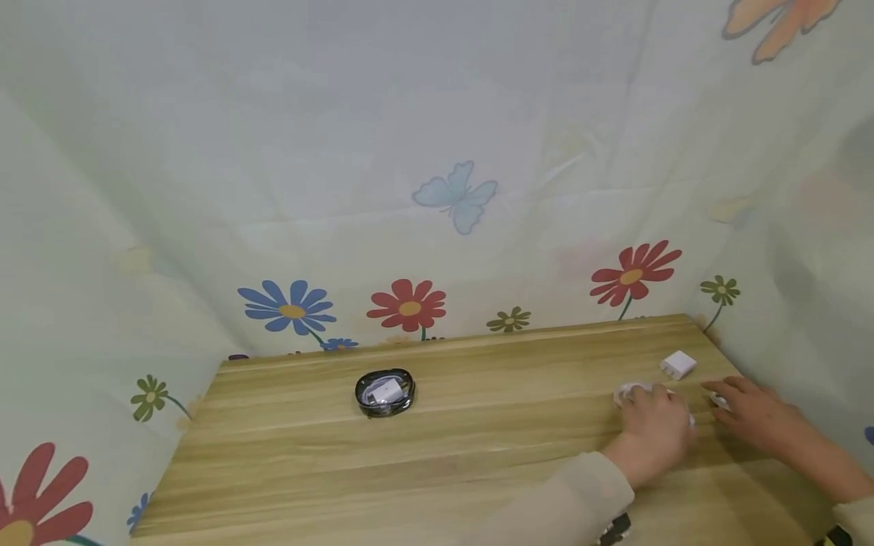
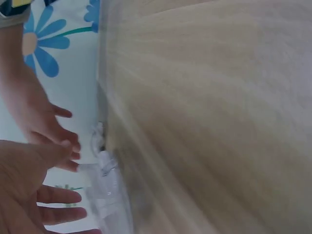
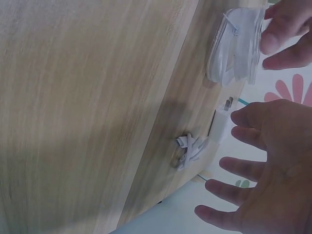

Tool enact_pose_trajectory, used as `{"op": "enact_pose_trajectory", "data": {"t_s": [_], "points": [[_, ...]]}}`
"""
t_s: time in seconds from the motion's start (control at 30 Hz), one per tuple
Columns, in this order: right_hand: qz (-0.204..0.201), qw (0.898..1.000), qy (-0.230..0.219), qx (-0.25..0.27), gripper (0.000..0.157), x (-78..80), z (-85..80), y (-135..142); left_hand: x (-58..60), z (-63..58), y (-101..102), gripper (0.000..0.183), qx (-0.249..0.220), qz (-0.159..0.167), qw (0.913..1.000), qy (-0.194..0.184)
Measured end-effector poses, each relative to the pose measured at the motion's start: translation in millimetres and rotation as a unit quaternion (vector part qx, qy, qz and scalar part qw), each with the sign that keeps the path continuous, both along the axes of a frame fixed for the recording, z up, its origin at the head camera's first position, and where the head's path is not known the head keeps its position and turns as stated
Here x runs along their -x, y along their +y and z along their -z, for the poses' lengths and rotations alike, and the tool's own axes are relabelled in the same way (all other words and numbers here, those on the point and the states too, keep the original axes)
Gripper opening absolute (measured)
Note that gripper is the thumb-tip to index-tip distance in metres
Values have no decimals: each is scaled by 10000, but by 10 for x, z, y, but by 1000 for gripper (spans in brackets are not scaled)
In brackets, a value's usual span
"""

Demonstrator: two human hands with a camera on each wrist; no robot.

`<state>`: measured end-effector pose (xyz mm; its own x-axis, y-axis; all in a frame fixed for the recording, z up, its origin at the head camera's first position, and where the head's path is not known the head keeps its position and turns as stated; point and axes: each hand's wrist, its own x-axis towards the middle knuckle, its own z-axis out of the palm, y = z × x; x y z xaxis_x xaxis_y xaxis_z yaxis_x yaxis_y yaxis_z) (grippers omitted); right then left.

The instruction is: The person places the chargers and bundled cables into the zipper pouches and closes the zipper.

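Note:
A clear plastic case stands near the right side of the table, and my left hand is right at it. In the left wrist view that hand's fingers are extended beside the case, thumb apart from them. Whether they touch it, I cannot tell. My right hand hovers with spread fingers by a small bundled white cable, holding nothing. Just beyond lies a white plug adapter, its prongs showing.
Left of centre on the wooden table lies a coiled black cable with a white block inside the coil. A flower-printed cloth hangs behind the table and along its sides.

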<state>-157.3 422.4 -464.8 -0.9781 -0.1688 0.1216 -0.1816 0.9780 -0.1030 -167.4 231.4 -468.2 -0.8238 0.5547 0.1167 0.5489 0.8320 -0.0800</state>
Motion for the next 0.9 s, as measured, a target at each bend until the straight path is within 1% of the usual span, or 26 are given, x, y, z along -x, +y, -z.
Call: {"op": "enact_pose_trajectory", "data": {"t_s": [0.1,0.17,0.27,0.37,0.4,0.5,0.63,0.73,0.9], "points": [[-21,10000,-63,24,39,22,8,-12,42,40,-4,31,77,20,10000,5],[-25,10000,-95,5,39,27,16,-4,88,65,-27,23,122,133,9998,83],[39,9999,-128,-33,38,13,22,13,169,88,-73,17,147,335,9991,206],[55,9999,-104,-52,36,-11,17,16,248,76,-122,12,119,524,9982,269],[59,9999,-110,-42,36,-19,13,14,272,75,-137,10,113,580,9980,233],[23,9999,-97,-32,35,-32,10,-3,324,66,-182,15,25,639,9979,101],[70,9998,-182,1,36,-33,24,-9,362,77,-208,37,-197,513,9985,-10],[134,9996,-246,25,38,-17,32,-14,376,93,-218,40,-249,406,9989,11],[172,9994,-312,33,39,16,40,-16,396,104,-247,34,-188,433,9989,19]]}}
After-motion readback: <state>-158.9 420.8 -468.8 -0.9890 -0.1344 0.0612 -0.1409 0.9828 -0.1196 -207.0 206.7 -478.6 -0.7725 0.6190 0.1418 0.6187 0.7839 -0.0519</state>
